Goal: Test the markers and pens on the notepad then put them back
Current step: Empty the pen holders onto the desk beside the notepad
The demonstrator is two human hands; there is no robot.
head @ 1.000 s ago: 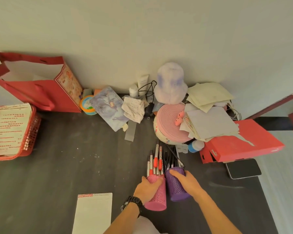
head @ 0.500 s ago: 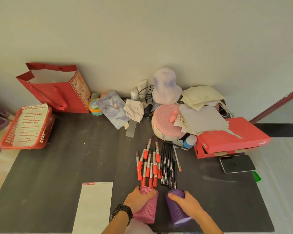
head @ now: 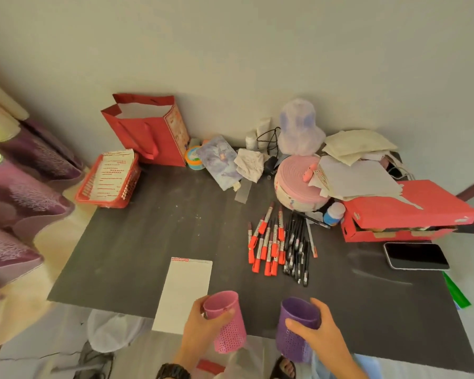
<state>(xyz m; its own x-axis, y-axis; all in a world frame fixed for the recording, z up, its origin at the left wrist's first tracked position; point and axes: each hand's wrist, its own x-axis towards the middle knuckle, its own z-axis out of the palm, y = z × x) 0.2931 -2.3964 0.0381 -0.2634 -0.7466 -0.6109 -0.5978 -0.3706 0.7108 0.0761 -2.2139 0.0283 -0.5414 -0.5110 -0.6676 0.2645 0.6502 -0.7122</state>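
Red plastic marked the left of the dark table (head: 148,242): a basket (head: 121,192) holding printed sheets (head: 108,173) sat at the far-left corner, and a paper bag (head: 145,135) stood upright just beyond it. On my remote feed, the white notepad (head: 185,294) lay flat at the near edge, its red-printed heading pointing away from the person. Just right of it, the left hand (head: 200,332) curled round a pink cup (head: 230,332), thumb across its perforated wall, holding it tilted over the table's near edge. Beyond the cups, mid-table, red-capped markers (head: 266,242) lay in a loose row, touching one another, and black pens (head: 297,247) lay packed against their right side. The right hand (head: 323,335) gripped a purple cup (head: 296,315) likewise, thumb in front and fingers behind the rim, apart from the pink one. Farther right, a red box (head: 405,212) stood with papers (head: 359,179) resting on its lid, and a phone (head: 416,255) lay face up, screen dark, just in front of it.
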